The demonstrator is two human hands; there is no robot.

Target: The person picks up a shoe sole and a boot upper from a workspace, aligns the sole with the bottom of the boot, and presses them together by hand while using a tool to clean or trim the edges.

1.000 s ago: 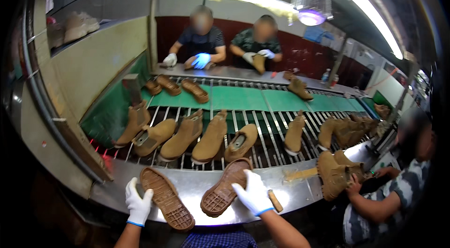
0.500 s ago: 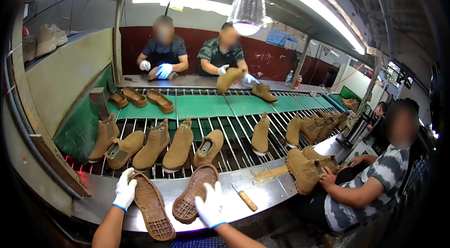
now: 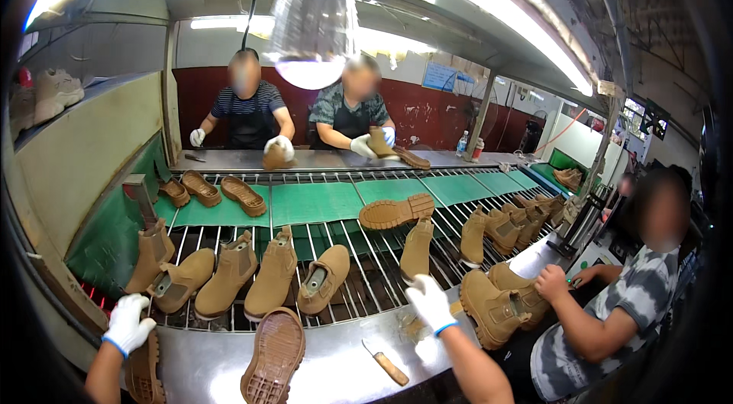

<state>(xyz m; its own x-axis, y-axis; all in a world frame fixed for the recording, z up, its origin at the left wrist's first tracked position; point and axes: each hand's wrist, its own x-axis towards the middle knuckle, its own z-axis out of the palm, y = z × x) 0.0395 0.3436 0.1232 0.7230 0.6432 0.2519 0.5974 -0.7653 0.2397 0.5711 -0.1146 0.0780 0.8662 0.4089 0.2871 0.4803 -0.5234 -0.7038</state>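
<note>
My left hand (image 3: 130, 325), in a white glove, grips the upper end of a brown shoe sole (image 3: 143, 373) at the lower left. A second brown shoe sole (image 3: 273, 354) rests on the metal ledge with its hollow side up, touched by neither hand. My right hand (image 3: 431, 305), also gloved, reaches forward with fingers stretched out. Its fingertips are at the lower end of a standing tan boot (image 3: 417, 247); whether they touch it I cannot tell. Several more tan boots (image 3: 272, 274) stand or lean on the rack's rods to the left.
A wood-handled knife (image 3: 388, 364) lies on the metal ledge (image 3: 336, 358). Across the rods, a brown treaded sole (image 3: 397, 211) lies by the green belt (image 3: 305, 204). Two co-workers handle footwear opposite. Another person sits at right beside tan boots (image 3: 489, 308). A lamp (image 3: 311, 30) hangs overhead.
My left hand has moved left with its sole. My right hand has left the other sole and reached forward right toward a boot. A treaded sole now lies by the belt. The view has shifted.
</note>
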